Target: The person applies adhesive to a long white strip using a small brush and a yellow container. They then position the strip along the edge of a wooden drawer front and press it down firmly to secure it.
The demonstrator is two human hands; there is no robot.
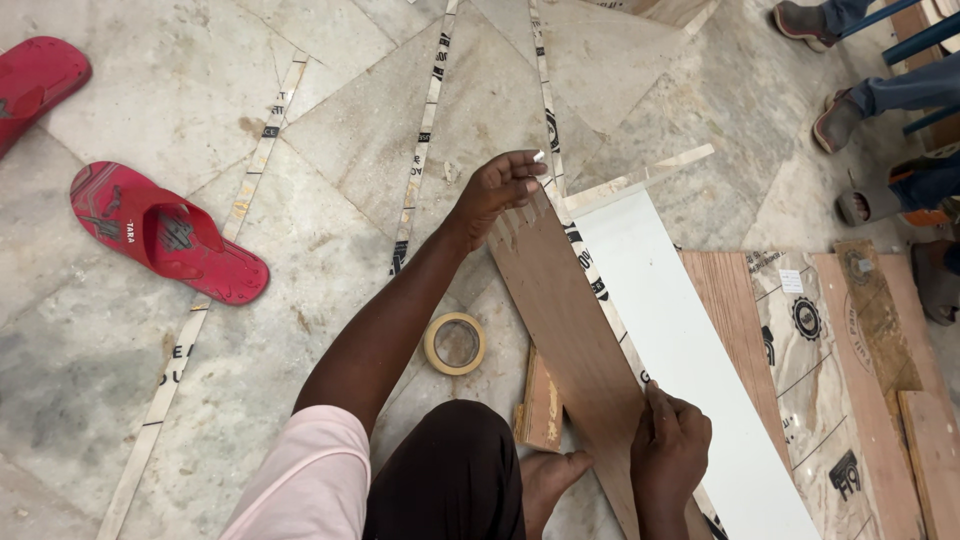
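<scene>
A long brown plywood strip (565, 320) lies diagonally on the marble floor in front of me. My left hand (497, 185) grips its far end, fingers curled over the edge. My right hand (668, 445) presses on the near part of the strip's right edge, where a thin printed edge-band strip (600, 290) runs alongside it. A white laminate board (680, 340) lies just to the right of the strip. My knee and bare foot (555, 475) are below, beside the strip.
A roll of tape (455, 343) sits on the floor left of the strip, a small wood block (542, 405) near my foot. Two red sandals (165, 232) lie at left. More boards (850, 360) lie at right. Other people's feet (840, 120) are top right.
</scene>
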